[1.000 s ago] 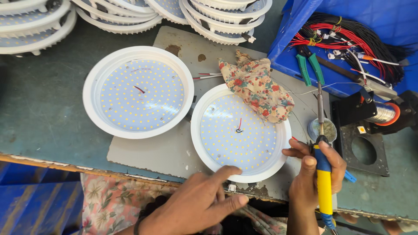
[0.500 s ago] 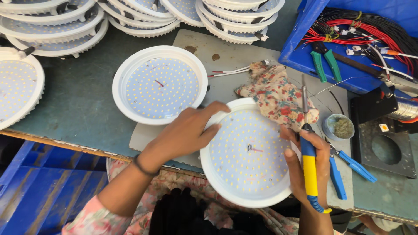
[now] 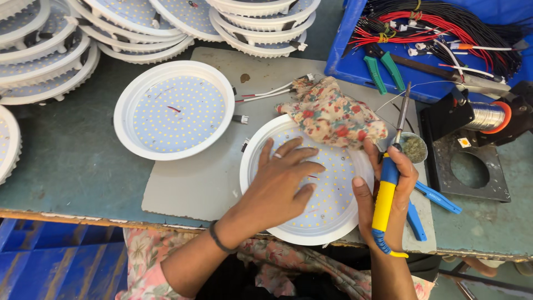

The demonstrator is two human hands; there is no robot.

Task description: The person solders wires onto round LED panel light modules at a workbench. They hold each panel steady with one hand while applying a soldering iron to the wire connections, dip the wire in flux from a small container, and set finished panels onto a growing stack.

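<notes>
i see my left hand (image 3: 283, 183) lying flat, fingers spread, on the round white led light panel (image 3: 327, 216) at the near edge of the desk (image 3: 66, 161); its grip holds nothing, only pressing down. my right hand (image 3: 388, 194) has its grip closed around a yellow and blue soldering iron (image 3: 387, 189), tip pointing away from me, just beside the panel's right rim. a floral cloth (image 3: 333, 116) overlaps the panel's far edge. a second panel (image 3: 175, 108) lies to the left, apart. blue tweezers (image 3: 438, 197) rest right of the iron.
</notes>
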